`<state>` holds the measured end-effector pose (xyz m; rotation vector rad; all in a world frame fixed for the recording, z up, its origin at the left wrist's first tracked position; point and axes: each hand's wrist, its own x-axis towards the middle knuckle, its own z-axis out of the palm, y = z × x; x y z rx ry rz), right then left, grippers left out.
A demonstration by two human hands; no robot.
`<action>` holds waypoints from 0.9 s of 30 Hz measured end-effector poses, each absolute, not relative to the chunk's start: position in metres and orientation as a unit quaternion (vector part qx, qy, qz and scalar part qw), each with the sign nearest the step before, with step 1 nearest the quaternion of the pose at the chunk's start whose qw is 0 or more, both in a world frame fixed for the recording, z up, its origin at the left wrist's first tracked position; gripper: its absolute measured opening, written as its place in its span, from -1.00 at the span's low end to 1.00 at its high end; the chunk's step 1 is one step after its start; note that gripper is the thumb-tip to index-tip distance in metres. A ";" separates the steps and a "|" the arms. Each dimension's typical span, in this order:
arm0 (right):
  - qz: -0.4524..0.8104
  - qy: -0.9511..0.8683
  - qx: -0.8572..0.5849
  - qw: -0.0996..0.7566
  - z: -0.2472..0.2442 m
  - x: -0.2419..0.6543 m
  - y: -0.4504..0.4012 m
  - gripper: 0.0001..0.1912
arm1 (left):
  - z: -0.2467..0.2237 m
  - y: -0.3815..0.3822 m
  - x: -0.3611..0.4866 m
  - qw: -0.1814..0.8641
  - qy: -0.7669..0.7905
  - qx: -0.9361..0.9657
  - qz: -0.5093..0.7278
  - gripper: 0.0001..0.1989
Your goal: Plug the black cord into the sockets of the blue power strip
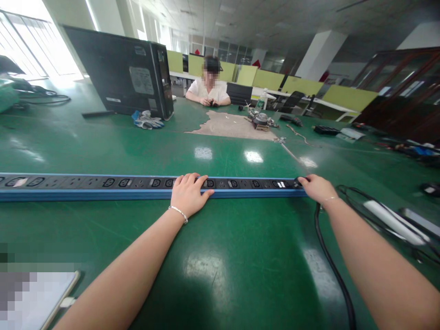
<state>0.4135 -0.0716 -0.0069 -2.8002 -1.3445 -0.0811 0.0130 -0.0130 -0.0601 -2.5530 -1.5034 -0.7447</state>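
A long power strip (144, 194), blue along its sides with a row of black sockets on top, lies across the green table. My left hand (189, 192) rests over its middle with the fingers spread, the fingertips at the far edge and the thumb at the near side. At the strip's right end, my right hand (318, 187) is closed, thumb and fingers pinching a small black plug (298, 182) at the top face. A thick black cable (328, 256) runs from below this hand toward the front edge. The palm hides how cable and plug join.
A black computer case (120, 73) stands back left, with work gloves (147, 120) before it. A person (208, 87) sits across the table. Metal parts (261, 118) and a bottle (261, 101) stand beyond. Tangled cables and a white bar (395, 222) lie right; a tablet-like device (58, 298) lies front left.
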 end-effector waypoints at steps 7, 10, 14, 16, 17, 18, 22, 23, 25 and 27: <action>-0.014 -0.429 -0.903 0.033 -0.019 0.407 -0.072 -0.53 | -0.060 -0.014 0.013 0.045 -0.492 -0.836 -0.241 -0.53; -0.014 -0.430 -0.901 0.044 -0.024 0.409 -0.075 -0.53 | -0.059 -0.014 0.013 0.045 -0.491 -0.836 -0.240 -0.52; -0.006 -0.433 -0.901 0.034 -0.026 0.411 -0.075 -0.54 | -0.059 -0.014 0.014 0.039 -0.496 -0.835 -0.234 -0.53; 0.006 -0.433 -0.901 0.030 -0.024 0.410 -0.074 -0.55 | -0.059 -0.014 0.013 0.041 -0.497 -0.835 -0.233 -0.52; 0.008 -0.429 -0.902 0.031 -0.024 0.409 -0.074 -0.54 | -0.059 -0.013 0.013 0.043 -0.496 -0.835 -0.234 -0.52; 0.008 -0.425 -0.905 0.035 -0.024 0.408 -0.074 -0.54 | -0.060 -0.013 0.013 0.046 -0.495 -0.835 -0.236 -0.51; 0.013 -0.418 -0.907 0.046 -0.024 0.402 -0.077 -0.52 | -0.060 -0.013 0.013 0.048 -0.490 -0.837 -0.238 -0.51; 0.015 -0.417 -0.908 0.044 -0.024 0.401 -0.077 -0.51 | -0.060 -0.013 0.013 0.047 -0.489 -0.838 -0.237 -0.51; 0.010 -0.412 -0.911 0.037 -0.024 0.400 -0.078 -0.51 | -0.060 -0.013 0.013 0.047 -0.490 -0.838 -0.236 -0.51; 0.003 -0.409 -0.912 0.033 -0.024 0.399 -0.078 -0.51 | -0.060 -0.013 0.013 0.051 -0.493 -0.836 -0.234 -0.51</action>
